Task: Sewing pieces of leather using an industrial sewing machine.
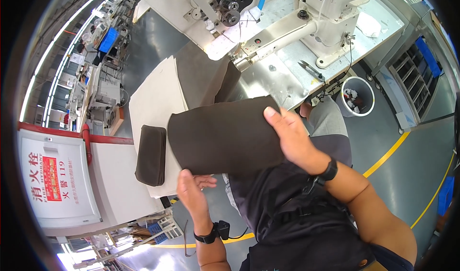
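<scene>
My right hand (290, 134) grips the right edge of a dark brown leather piece (223, 134), thumb on top, holding it flat in front of me. Under the piece's lower left corner sits my left hand (191, 187), fingers curled up and touching its underside. A sewn dark brown pouch (151, 155) lies to the left on a stack of cream sheets (155, 98). More brown leather (203, 79) lies beyond, by the white sewing machine (268, 21).
Scissors (311, 70) lie on the steel sewing table (268, 79). A white waste bin (358, 96) stands on the grey floor with yellow lines (388, 153). A white cabinet with red trim (62, 180) is at my left. Rows of workstations (91, 50) recede far left.
</scene>
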A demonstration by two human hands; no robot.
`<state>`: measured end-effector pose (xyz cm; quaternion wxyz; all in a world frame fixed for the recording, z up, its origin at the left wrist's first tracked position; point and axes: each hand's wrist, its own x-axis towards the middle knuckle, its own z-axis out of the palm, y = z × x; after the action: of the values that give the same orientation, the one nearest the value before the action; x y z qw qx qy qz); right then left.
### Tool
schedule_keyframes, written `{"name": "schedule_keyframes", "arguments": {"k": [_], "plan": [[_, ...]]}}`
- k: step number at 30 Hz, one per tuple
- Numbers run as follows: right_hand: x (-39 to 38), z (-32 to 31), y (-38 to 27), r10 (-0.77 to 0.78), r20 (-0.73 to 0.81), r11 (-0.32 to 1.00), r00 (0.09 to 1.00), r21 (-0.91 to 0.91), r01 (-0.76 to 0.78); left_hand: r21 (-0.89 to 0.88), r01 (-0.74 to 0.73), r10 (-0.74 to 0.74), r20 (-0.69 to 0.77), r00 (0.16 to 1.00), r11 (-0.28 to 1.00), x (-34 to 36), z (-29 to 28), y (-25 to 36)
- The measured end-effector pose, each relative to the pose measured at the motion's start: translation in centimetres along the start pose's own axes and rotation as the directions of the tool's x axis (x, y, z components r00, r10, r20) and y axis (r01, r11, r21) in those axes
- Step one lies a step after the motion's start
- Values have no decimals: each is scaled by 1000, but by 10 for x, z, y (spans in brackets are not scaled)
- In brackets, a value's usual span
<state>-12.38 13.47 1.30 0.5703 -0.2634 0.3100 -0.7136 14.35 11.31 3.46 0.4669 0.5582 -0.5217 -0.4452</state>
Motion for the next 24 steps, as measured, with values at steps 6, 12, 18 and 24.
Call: {"name": "schedule_keyframes", "arguments": {"k": [6,12,18,24], "plan": [[10,-44,-37,146,-38,951,989,-269,-150,575,-575,639,113,761,582,22,24,33],[29,-18,-24,32,98,961,995,-276,-4,437,-836,697,482,530,333,80,113,79],[63,-9,-18,101,87,947,991,-314,-69,255,-477,239,615,751,841,119,143,87],[93,-12,1,-42,77,958,996,-280,62,267,-335,85,656,750,904,156,151,88]]}}
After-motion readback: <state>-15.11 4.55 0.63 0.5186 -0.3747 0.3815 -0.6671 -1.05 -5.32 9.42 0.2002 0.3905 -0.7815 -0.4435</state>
